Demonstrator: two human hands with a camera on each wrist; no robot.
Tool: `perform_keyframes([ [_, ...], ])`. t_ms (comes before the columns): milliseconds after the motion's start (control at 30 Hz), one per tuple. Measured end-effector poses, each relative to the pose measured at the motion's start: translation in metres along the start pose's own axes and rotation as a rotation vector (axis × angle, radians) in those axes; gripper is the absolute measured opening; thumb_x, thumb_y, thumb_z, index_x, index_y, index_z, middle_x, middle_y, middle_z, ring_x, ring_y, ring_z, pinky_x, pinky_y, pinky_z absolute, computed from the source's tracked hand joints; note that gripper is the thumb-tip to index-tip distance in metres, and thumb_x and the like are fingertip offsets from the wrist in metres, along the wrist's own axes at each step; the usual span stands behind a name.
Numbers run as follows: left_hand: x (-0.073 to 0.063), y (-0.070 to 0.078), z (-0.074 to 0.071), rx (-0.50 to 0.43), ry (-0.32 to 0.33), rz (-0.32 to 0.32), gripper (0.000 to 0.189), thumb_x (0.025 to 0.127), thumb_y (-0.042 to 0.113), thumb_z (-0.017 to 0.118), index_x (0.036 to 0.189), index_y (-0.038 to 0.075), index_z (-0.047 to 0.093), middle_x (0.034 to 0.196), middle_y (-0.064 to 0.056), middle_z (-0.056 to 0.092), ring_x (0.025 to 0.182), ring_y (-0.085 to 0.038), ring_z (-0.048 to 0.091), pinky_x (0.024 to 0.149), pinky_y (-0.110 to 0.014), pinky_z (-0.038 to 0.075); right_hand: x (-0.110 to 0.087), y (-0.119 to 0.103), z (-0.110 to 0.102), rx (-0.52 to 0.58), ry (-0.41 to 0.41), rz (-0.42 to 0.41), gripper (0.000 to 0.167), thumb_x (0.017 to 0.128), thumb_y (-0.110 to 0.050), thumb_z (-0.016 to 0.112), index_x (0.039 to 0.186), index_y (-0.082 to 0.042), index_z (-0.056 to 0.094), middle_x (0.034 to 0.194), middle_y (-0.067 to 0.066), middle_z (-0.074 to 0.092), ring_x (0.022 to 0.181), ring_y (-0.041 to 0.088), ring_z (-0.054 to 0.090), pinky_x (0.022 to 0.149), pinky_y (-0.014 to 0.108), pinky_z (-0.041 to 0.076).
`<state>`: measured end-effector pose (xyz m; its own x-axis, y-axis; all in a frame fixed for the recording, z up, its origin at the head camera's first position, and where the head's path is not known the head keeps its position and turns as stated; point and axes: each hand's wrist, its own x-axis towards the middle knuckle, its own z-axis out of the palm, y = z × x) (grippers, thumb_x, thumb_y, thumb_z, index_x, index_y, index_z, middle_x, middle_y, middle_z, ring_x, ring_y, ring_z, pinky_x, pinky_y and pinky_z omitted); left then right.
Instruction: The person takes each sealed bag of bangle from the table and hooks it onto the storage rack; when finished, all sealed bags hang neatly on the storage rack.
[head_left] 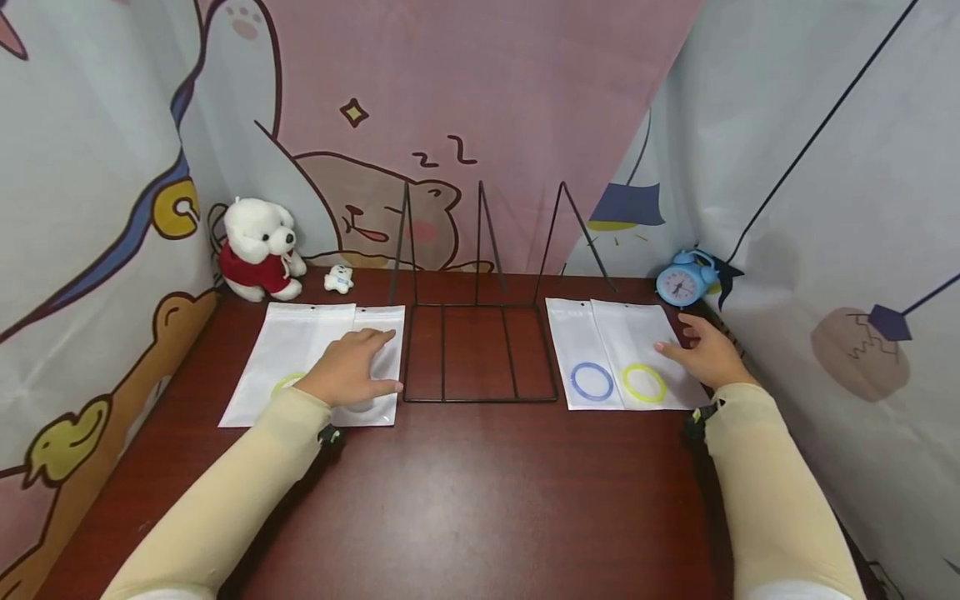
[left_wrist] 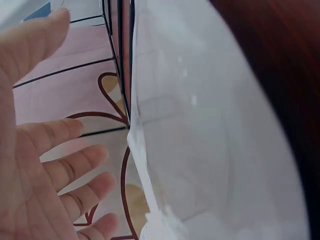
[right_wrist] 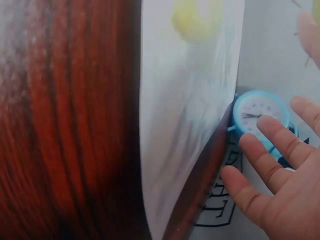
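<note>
My left hand [head_left: 348, 367], fingers apart and holding nothing, hovers over the white plastic bags [head_left: 300, 333] on the left. Part of a yellow ring [head_left: 279, 385] shows there beside my wrist. In the left wrist view a translucent bag [left_wrist: 210, 120] lies beside the spread fingers [left_wrist: 75, 165]. My right hand [head_left: 708, 358] is above the outer edge of the right-hand white bags [head_left: 607, 333], also empty, with its fingers loosely extended. A blue ring [head_left: 573, 381] and a yellow ring [head_left: 626, 383] show on those bags. Whether either hand touches a bag, I cannot tell.
Between the bags stands a black wire rack [head_left: 480, 401] with upright triangular dividers. A white plush dog [head_left: 258, 262] in red and a small white figure [head_left: 339, 279] sit at the back left. A blue alarm clock [head_left: 681, 282] stands back right on the brown table [head_left: 480, 500].
</note>
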<state>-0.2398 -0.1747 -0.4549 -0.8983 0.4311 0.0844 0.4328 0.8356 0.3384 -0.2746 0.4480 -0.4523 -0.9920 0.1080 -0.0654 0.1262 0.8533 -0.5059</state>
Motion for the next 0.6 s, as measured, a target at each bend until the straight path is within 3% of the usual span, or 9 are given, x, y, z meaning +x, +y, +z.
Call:
perform_keyframes([
  [200, 0.009, 0.006, 0.008, -0.005, -0.073, -0.019, 0.092, 0.085, 0.050, 0.082, 0.157, 0.004, 0.048, 0.153, -0.022, 0.055, 0.139, -0.047, 0.051, 0.109, -0.068, 0.042, 0.003, 0.010, 0.000, 0.016, 0.001, 0.041, 0.110, 0.093, -0.068, 0.068, 0.164, 0.003, 0.024, 0.154, 0.041, 0.038, 0.141, 0.057, 0.040, 0.113, 0.073, 0.037],
  [600, 0.021, 0.013, 0.015, -0.018, -0.149, -0.030, 0.093, 0.082, 0.046, 0.085, 0.154, -0.002, 0.050, 0.154, -0.023, 0.053, 0.140, -0.047, 0.050, 0.110, -0.066, 0.043, 0.005, 0.019, 0.007, 0.056, -0.020, 0.100, 0.104, 0.095, -0.063, 0.069, 0.162, 0.004, 0.028, 0.152, 0.041, 0.040, 0.137, 0.054, 0.043, 0.112, 0.070, 0.040],
])
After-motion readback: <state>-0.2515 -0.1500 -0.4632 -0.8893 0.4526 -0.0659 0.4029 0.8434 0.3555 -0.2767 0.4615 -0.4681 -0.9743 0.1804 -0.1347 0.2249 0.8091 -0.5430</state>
